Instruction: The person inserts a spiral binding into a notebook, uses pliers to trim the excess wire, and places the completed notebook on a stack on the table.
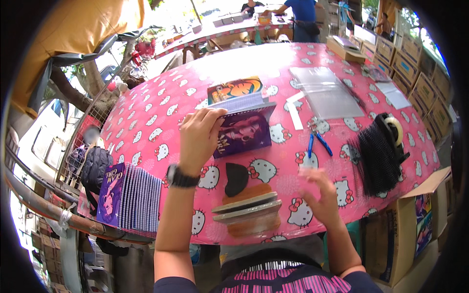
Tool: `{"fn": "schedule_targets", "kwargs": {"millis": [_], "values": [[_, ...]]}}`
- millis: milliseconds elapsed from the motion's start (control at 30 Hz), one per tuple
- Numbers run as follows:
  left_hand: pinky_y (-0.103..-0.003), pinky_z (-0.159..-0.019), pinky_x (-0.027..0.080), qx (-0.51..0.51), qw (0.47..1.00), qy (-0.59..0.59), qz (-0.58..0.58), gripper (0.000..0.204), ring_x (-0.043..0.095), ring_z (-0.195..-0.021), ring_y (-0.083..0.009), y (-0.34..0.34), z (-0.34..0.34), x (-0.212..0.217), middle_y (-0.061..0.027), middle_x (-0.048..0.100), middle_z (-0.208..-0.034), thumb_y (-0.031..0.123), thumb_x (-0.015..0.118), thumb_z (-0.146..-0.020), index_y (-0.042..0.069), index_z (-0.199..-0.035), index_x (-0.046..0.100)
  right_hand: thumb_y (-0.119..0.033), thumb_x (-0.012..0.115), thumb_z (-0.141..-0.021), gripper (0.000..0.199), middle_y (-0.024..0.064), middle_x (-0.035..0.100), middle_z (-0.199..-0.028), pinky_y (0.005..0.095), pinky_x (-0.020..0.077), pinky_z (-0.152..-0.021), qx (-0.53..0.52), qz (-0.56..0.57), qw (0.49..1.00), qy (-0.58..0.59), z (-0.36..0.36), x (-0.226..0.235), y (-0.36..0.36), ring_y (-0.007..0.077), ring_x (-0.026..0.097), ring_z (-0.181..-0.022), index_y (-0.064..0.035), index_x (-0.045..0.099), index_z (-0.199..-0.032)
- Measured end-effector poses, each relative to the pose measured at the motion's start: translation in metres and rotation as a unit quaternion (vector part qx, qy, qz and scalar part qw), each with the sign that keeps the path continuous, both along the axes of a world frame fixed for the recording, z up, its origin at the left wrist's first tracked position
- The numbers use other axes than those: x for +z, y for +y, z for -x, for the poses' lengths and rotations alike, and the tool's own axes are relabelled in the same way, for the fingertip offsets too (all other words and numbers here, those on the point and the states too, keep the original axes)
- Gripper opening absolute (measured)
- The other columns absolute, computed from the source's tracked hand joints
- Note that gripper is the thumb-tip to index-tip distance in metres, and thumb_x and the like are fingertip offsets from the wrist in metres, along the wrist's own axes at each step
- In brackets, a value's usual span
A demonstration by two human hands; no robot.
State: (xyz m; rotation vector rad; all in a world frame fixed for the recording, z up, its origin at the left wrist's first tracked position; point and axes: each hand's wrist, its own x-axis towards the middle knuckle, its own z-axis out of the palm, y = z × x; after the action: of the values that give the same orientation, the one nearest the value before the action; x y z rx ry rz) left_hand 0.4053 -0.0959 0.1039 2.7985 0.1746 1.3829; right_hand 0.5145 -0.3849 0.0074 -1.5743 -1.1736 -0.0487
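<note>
- The left hand [199, 139], a dark watch [181, 177] on its wrist, was closed over the left edge of a purple-covered notebook [244, 133], fingers curled on top of its pages.
- That notebook lay near the middle of the bench [161, 102], its lined pages fanned up along the top edge; a second booklet with an orange and teal cover [235, 89] lay just behind it, partly hidden.
- The right hand [322, 193] hovered open above the near edge of the bench, fingers loosely spread and blurred, gripping nothing.
- Between the hands, near the front edge, sat a stack of flat round discs [248, 210], with a dark curved piece [236, 178] lying just behind the stack.
- Just beyond the right hand lay two blue pens [317, 144], close together.
- To the right of them rested a bundle of black spiral binding combs [377, 158], and touching its far side a tape dispenser [394, 128].
- Farther back lay a pile of clear plastic sleeves [325, 90], with white paper strips [294, 113] at their left.
- At the bench's left front corner stood a row of notebooks on edge [132, 198], the purple cover facing outward.
- The bench wore a pink cloth printed with white cartoon cats.
- At another table far behind, a person in a blue shirt [302, 14] stood working.
</note>
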Motion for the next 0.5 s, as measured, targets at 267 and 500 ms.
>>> {"fn": "schedule_targets", "kwargs": {"millis": [267,500], "values": [[-0.027,-0.062,0.042,-0.076,0.994,-0.010,-0.077,0.044,0.056,-0.067,-0.0127,-0.113,0.082,0.045,0.0019,0.060,-0.083,0.012,0.068,-0.068,0.012,-0.112,0.070,-0.013,0.076,-0.079,0.031,0.0081,0.070,-0.099,0.0333,0.0482,-0.082,0.139,-0.046,0.967,0.210,0.005,0.002,0.021,0.0191,0.064,-0.090,-0.0020,0.066,-0.106],[-0.028,-0.064,0.042,-0.046,0.994,0.074,-0.068,0.044,0.058,-0.074,-0.0132,-0.118,0.078,0.033,0.0013,0.060,-0.087,0.013,0.067,-0.068,0.012,-0.111,0.070,-0.008,0.071,-0.084,0.021,0.0051,0.068,-0.088,0.0277,0.0488,-0.074,0.138,-0.031,0.959,0.245,0.008,-0.029,0.018,0.0105,0.062,-0.082,0.0002,0.065,-0.102]]}}
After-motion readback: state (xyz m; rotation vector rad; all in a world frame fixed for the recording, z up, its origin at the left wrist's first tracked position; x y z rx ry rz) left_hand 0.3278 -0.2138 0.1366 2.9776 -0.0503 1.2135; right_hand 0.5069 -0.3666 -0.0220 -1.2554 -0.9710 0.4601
